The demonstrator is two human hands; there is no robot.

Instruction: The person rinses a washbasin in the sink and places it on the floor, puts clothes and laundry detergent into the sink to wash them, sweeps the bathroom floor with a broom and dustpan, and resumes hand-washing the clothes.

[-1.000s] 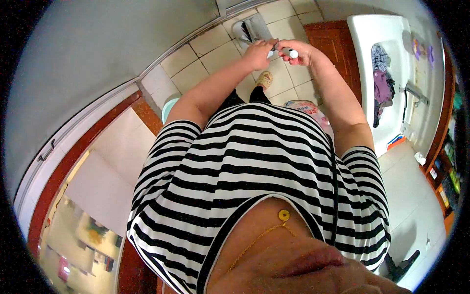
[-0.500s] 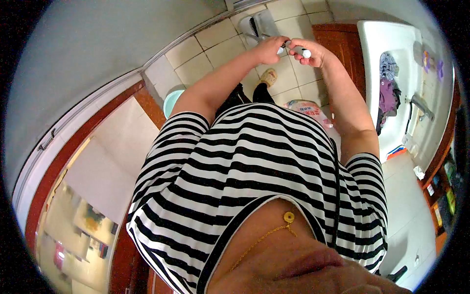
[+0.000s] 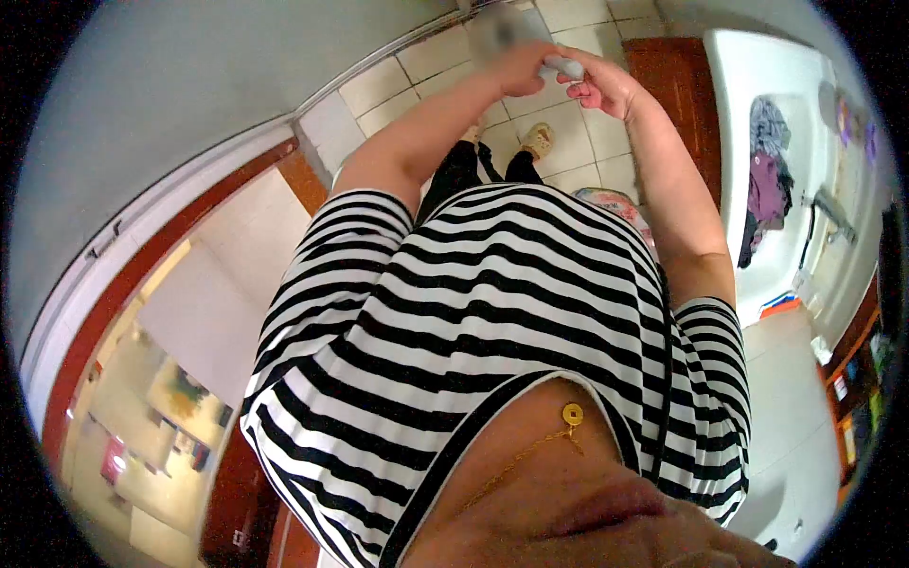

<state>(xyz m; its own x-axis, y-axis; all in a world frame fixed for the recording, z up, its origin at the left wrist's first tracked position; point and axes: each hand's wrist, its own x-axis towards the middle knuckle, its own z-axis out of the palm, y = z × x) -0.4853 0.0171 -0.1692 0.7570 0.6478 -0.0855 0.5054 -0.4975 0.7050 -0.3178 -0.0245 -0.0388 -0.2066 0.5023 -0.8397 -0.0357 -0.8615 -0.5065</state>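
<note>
High in the head view, my left hand point(image 3: 524, 72) is closed around a handle whose grip is mostly hidden by the fingers. Beside it, almost touching, my right hand point(image 3: 606, 87) has its fingers curled at a pale grey rounded handle point(image 3: 565, 67) that shows between the two hands. Beyond the left hand, a blurred grey dustpan point(image 3: 511, 34) with a dark patch rests on the tiled floor point(image 3: 431, 76). How the handles join it is hidden.
At the right is a white sink point(image 3: 724, 123) with crumpled clothes point(image 3: 769, 189) and a tap point(image 3: 835, 216). A brown wooden door panel point(image 3: 674, 104) stands beside it. My shoe point(image 3: 538, 140) and a printed bag point(image 3: 615, 202) are below. A doorway frame point(image 3: 175, 218) lies left.
My hands have shifted slightly up in view, and the right hand's handle end points less toward me. The dustpan has become blurred. The view has moved a little, and a light green basin has left it.
</note>
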